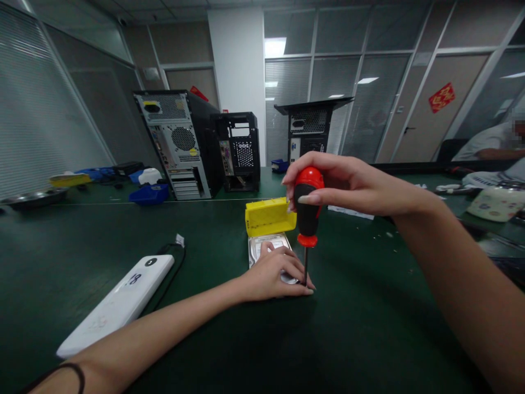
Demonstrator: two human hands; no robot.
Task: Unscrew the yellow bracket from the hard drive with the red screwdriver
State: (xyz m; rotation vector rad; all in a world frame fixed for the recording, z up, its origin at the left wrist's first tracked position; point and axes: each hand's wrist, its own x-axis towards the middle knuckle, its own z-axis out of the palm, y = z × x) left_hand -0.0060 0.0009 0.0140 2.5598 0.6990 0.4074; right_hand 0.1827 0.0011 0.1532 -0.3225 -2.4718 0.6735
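A silver hard drive (254, 249) lies on the green table (197, 339), partly covered by my left hand (274, 273). That hand presses on the drive, its fingers bent around the near right corner beside the screwdriver tip. My right hand (344, 183) is closed on the red and black handle of an upright screwdriver (307, 213). Its shaft points straight down to the drive's near right corner; the tip is hidden among my left fingertips. Just behind the drive stands a yellow plastic bin (270, 218).
A white power bank (118, 306) with a black cable lies at the left. Computer cases (182, 145), (241, 150) and a third case (309, 128) stand at the back. A blue bin (150, 194) is back left. A person (492, 142) sits at the far right.
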